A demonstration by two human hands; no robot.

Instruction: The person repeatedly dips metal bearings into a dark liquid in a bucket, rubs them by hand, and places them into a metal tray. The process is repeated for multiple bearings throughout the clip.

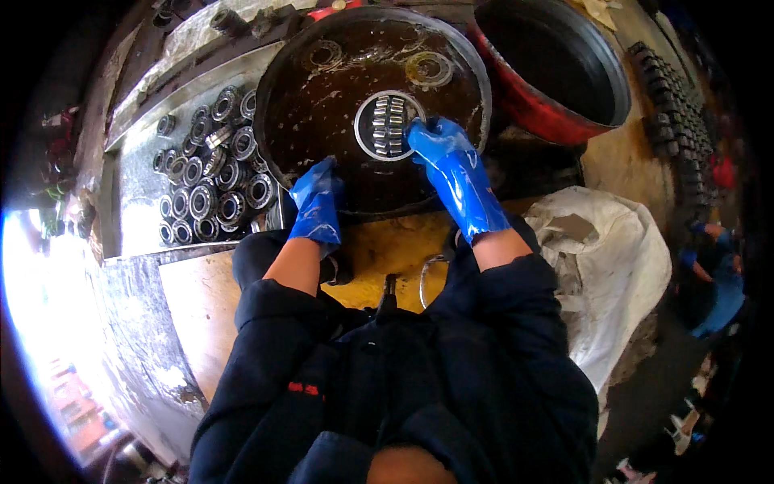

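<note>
My right hand [447,149], in a wet blue glove, pinches the right edge of a large roller bearing [359,137]. Two rows of shiny rollers show inside its ring. The bearing is over a round pan [310,109] of dark brown liquid. My left hand [317,198], gloved the same way, is at the pan's near left rim with its fingers curled together; whatever they may hold is hidden. In the far part of the pan, a yellowish ring [429,69] and a darker ring [323,55] show at the liquid's surface.
Several bearings [231,207] are heaped on a metal tray [139,202] at the left. A red drum [528,109] stands at the far right of the pan. A white sack [621,242] lies by my right arm, and rows of dark parts [677,121] line the right.
</note>
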